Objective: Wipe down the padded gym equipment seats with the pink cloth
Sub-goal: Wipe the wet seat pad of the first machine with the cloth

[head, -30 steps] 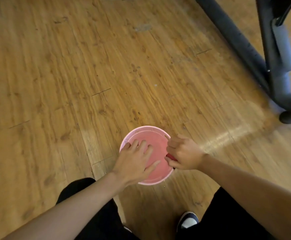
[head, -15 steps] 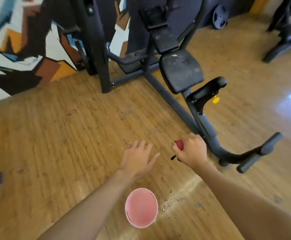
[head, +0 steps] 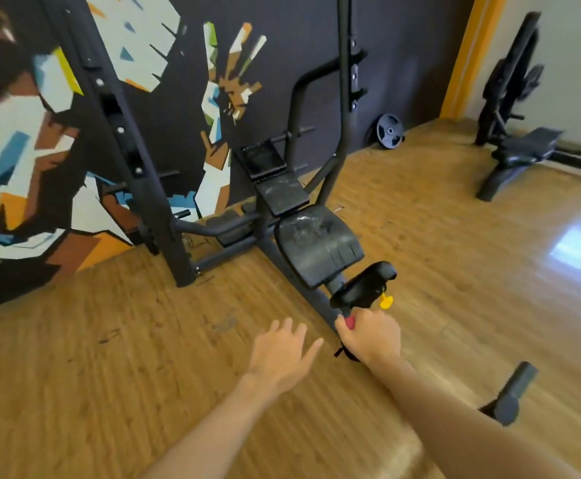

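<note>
Fingers of your right hand (head: 372, 337) curl tight around the pink cloth (head: 350, 322); your left hand (head: 282, 354) is spread, empty. Bunched so small, the cloth may miss parts of the dusty seat pad (head: 318, 245) ahead.

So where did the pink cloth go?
In the head view the pink cloth is bunched in the right hand, low and right of centre, just below the bench's black seat pad.
</note>
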A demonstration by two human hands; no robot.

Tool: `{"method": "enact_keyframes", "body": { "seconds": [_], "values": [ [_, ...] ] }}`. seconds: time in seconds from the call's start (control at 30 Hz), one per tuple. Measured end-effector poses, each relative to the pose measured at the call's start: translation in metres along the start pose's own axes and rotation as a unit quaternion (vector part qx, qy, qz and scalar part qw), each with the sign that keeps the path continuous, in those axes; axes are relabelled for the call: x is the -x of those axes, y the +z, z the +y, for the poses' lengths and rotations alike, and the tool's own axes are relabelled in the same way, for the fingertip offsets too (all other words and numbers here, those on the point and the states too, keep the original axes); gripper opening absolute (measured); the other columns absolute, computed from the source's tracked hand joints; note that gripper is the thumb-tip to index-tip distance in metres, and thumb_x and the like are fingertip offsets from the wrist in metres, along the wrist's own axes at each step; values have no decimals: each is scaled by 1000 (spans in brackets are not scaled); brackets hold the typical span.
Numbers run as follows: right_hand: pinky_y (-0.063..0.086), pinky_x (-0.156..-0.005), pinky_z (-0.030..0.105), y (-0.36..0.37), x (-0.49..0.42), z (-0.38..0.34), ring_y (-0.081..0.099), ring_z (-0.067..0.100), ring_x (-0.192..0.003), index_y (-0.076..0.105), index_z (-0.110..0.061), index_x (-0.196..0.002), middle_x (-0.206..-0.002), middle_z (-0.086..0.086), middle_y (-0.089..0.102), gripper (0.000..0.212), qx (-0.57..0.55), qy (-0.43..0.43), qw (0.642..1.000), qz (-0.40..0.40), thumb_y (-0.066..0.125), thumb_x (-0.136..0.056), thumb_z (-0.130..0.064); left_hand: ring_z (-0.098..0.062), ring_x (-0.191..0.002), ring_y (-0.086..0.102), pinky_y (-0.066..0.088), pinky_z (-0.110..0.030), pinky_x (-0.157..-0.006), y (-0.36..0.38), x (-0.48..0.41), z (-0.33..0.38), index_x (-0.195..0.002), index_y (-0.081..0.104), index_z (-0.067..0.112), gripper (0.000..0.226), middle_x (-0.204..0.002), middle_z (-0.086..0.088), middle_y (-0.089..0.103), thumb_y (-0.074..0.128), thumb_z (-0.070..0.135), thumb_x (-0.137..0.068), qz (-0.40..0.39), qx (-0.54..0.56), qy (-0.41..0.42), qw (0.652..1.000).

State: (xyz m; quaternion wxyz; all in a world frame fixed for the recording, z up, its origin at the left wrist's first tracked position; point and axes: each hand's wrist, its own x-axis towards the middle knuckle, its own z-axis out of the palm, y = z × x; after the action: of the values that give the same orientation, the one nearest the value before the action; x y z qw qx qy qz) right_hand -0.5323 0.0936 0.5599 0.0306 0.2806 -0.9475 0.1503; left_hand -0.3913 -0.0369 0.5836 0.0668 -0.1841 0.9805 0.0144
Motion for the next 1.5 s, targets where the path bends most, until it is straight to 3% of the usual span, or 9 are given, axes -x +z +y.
{"method": "enact_keyframes", "body": {
  "seconds": [0.13,0.23,0.43,0.57,0.73,0.9,1.13,1.5],
  "values": [
    [32,-56,29,15,-58,39,56,20,-55,57,-19,-58,-52,-3,55,43,46,-92,993,53,55,-87,-50,-29,-133,50,42,-42,-105,1,-67,22,-144,50,21,63,-145,-8,53,17,60,-109,-7,-3,-18,1000],
    [40,-61,32,24,-98,58,51,17,-57,56,-19,-61,-54,-5,53,42,40,-109,990,81,48,-87,-51,-28,-130,50,40,-41,-102,6,-106,30,-144,49,21,63,-143,-7,52,16,62,-108,-7,-22,0,1000],
    [36,-62,31,47,-162,83,46,16,-58,53,-19,-63,-58,-7,47,39,28,-127,984,118,45,-89,-47,-28,-124,53,41,-42,-96,8,-179,24,-143,50,21,88,-146,-9,51,-7,66,-95,3,-10,18,1000],
    [44,-65,33,78,-221,89,53,17,-63,61,-19,-66,-63,-6,55,40,56,-115,987,97,47,-91,-46,-29,-128,52,39,-44,-99,16,-249,3,-147,49,21,86,-150,-9,50,-5,65,-96,5,-17,53,998],
    [41,-65,33,123,-300,87,54,19,-64,61,-18,-66,-63,-4,54,37,72,-88,990,78,52,-90,-45,-33,-136,48,40,-47,-105,32,-355,-35,-153,47,19,87,-157,-13,45,-2,65,-97,-13,-26,105,994],
    [40,-65,36,159,-357,89,53,22,-66,58,-16,-68,-65,0,55,36,59,-49,995,71,53,-90,-44,-37,-108,66,54,-48,-85,59,-455,-68,-128,71,13,66,-133,-20,67,31,59,-102,-44,-64,181,980],
    [40,-71,38,217,-424,121,50,25,-77,57,-15,-81,-76,2,54,35,38,2,998,44,50,-94,-47,-40,-118,66,57,-52,-89,92,-571,-73,-127,72,10,66,-136,-23,66,35,58,-100,-53,-79,235,967],
    [39,-72,35,273,-424,137,47,19,-78,64,-18,-85,-81,-1,54,37,65,83,994,-13,48,-98,-49,-38,-130,60,53,-54,-99,173,-631,-84,-134,69,13,66,-146,-20,60,36,58,-100,-92,-65,353,929]
  ]
}}
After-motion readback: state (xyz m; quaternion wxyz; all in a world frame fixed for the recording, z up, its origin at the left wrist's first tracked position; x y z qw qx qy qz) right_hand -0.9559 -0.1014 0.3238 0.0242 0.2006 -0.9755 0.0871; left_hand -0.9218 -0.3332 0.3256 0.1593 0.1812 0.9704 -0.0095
